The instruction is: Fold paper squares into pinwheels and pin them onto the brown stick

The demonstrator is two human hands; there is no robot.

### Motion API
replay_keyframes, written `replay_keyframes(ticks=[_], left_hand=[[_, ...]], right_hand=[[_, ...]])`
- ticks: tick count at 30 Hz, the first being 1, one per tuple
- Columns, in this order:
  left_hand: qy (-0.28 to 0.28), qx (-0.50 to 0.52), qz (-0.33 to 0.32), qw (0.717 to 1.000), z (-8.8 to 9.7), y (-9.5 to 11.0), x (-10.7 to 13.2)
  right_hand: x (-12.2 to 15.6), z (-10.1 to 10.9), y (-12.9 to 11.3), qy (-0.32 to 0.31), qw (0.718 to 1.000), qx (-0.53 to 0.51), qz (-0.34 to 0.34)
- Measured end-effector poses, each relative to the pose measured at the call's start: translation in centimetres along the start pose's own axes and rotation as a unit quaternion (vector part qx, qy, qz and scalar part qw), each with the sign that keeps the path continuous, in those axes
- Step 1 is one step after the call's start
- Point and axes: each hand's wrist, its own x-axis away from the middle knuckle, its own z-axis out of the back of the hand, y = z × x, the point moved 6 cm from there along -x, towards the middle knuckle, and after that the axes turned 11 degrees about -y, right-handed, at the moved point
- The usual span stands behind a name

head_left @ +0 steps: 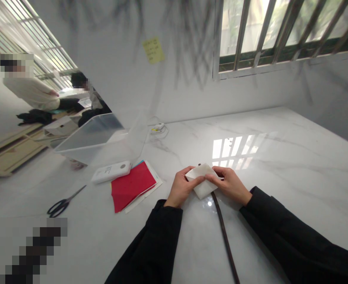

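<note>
A small folded white paper (202, 180) lies on the white marble table (280, 165), and both hands pinch it. My left hand (182, 187) holds its left corner with thumb on top. Opposite it, my right hand (230, 184) grips the right edge. A dark cable (224, 236) runs from under the paper toward me between my black sleeves.
A stack of coloured paper with a red sheet (132, 186) on top lies left of my hands, a white device (111, 172) beside it. Black scissors (63, 204) lie further left. A clear plastic box (91, 138) stands behind. Two people sit at far left.
</note>
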Motion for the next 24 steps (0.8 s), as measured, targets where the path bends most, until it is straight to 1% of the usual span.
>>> replay_keyframes(ticks=[4, 6, 10, 13, 16, 21, 24], left_hand=[[-0.029, -0.015, 0.002, 0.999, -0.3, 0.1, -0.1], [-0.029, -0.011, -0.001, 1.0, -0.3, 0.1, -0.1], [-0.013, -0.003, -0.006, 1.0, -0.2, 0.2, 0.0], [-0.023, -0.019, 0.002, 1.0, -0.5, 0.3, 0.1], [-0.032, -0.012, 0.006, 0.999, -0.7, 0.4, 0.2], [-0.008, 0.021, 0.001, 1.0, -0.4, 0.2, 0.0], [0.024, 0.055, 0.007, 0.998, 0.0, -0.1, 0.0]], right_hand=[[0.0, 0.1, 0.2, 0.018, 0.999, -0.047, 0.001], [0.1, 0.1, 0.3, 0.027, 0.998, -0.057, -0.004], [0.1, 0.4, 0.1, 0.049, 0.996, -0.073, -0.004], [0.1, 0.8, -0.2, 0.076, 0.994, -0.077, 0.005], [0.2, 1.0, -0.3, 0.086, 0.993, -0.076, 0.005], [0.2, 1.3, 0.2, 0.11, 0.989, -0.101, -0.011], [-0.1, 1.3, 0.5, 0.089, 0.989, -0.116, -0.017]])
